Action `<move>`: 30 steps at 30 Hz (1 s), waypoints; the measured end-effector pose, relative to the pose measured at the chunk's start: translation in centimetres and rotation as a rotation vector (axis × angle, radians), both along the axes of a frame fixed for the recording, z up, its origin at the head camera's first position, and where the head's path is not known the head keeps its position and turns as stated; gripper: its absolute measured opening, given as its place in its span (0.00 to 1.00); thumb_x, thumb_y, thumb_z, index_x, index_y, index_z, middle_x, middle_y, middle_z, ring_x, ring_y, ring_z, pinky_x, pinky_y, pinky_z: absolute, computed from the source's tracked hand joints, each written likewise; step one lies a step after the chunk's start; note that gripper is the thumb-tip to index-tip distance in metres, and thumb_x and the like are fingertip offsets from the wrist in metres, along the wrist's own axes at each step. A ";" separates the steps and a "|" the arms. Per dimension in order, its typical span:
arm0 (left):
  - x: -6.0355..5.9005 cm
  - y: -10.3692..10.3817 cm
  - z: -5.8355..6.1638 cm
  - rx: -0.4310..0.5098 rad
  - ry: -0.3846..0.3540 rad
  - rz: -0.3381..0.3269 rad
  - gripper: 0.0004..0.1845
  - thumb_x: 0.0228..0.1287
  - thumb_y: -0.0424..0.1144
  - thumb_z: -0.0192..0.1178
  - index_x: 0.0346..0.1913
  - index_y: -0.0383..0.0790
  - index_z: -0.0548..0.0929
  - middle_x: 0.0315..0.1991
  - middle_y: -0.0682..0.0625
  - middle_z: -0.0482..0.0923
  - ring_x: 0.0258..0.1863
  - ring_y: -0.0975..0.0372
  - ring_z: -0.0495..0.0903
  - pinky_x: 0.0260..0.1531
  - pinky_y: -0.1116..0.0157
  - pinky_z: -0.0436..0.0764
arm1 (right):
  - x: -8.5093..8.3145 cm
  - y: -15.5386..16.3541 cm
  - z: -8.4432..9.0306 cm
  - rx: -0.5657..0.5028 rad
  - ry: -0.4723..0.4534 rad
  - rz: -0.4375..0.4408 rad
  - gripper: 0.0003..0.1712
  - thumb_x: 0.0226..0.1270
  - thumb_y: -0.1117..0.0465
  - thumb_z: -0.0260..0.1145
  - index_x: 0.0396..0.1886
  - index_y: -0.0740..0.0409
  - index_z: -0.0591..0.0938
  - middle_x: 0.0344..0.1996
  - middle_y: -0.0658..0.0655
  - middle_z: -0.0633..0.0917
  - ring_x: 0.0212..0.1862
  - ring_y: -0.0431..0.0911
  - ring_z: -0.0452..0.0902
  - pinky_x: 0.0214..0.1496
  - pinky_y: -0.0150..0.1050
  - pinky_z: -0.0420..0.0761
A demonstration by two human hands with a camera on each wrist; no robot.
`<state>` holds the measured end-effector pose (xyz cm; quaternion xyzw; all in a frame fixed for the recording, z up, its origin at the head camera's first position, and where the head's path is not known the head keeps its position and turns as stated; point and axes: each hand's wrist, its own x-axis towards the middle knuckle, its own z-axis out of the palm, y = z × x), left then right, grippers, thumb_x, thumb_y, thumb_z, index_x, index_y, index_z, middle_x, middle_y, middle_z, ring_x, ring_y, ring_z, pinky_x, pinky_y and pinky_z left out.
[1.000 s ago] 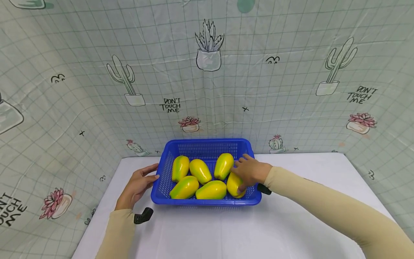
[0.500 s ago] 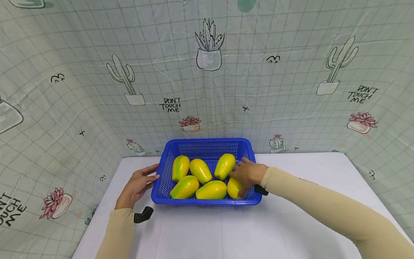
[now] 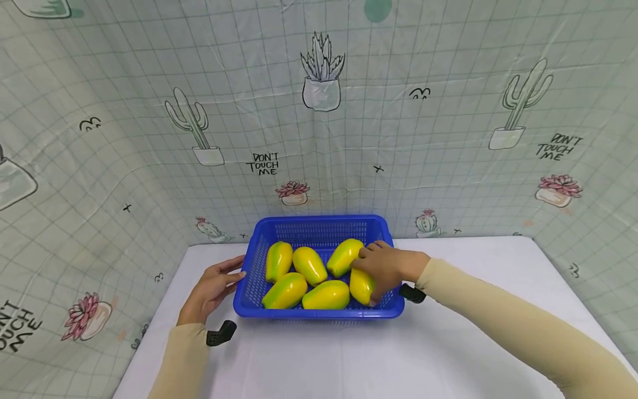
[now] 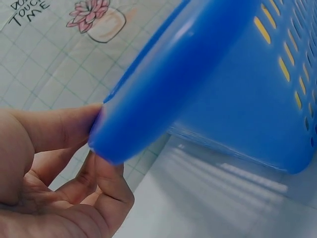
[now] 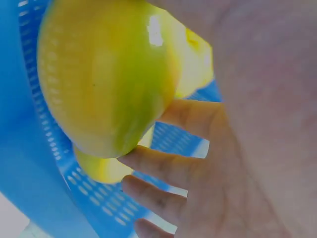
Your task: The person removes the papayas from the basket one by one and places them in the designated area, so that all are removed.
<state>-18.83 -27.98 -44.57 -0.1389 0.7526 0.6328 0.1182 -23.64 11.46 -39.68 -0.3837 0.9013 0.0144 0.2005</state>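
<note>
A blue plastic basket [image 3: 319,313] stands on the table with several glossy yellow-green papayas inside. My left hand [image 3: 211,288] pinches the basket's left rim; in the left wrist view the thumb lies on top of the blue rim [image 4: 148,104] and curled fingers sit beneath. Over the basket's right side, my right hand [image 3: 386,269] grips the front-right papaya [image 3: 361,285], covering part of it. Seen from the right wrist, this papaya [image 5: 109,79] fills the upper left, with fingertips against its side. Just behind it leans another papaya [image 3: 344,257], close to the fingers.
Other papayas lie in the basket's left and middle, such as one papaya [image 3: 326,295] by the front wall. A white table [image 3: 319,360] bears the basket. Behind it rises a grid-patterned cloth [image 3: 349,138] with printed cacti. Black wrist cameras [image 3: 221,333] stick out from both wrists.
My right hand shifts left, then a little right again, around the front-right papaya. The papaya behind it has tilted, its top turning rightward. My left hand stays at the rim.
</note>
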 end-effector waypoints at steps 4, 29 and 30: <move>-0.3 -0.1 0.1 0.006 0.000 -0.013 0.33 0.77 0.29 0.60 0.81 0.33 0.64 0.79 0.33 0.62 0.52 0.63 0.80 0.54 0.70 0.82 | 0.1 1.5 1.2 -0.105 0.031 0.015 0.51 0.53 0.43 0.85 0.74 0.57 0.76 0.66 0.63 0.77 0.71 0.66 0.68 0.77 0.66 0.61; -0.3 -0.4 0.8 -0.038 -0.021 -0.047 0.34 0.76 0.29 0.62 0.80 0.32 0.65 0.76 0.30 0.65 0.48 0.65 0.82 0.51 0.69 0.83 | 0.3 12.8 3.5 -0.507 0.123 -0.169 0.53 0.52 0.57 0.86 0.75 0.64 0.72 0.71 0.70 0.72 0.71 0.70 0.65 0.68 0.74 0.70; -0.3 -0.4 0.8 -0.036 -0.022 -0.045 0.34 0.76 0.29 0.62 0.80 0.32 0.65 0.76 0.31 0.65 0.48 0.65 0.82 0.50 0.70 0.83 | 0.3 13.3 3.2 -0.509 0.125 -0.178 0.53 0.51 0.57 0.87 0.75 0.64 0.72 0.71 0.70 0.72 0.71 0.71 0.64 0.68 0.75 0.69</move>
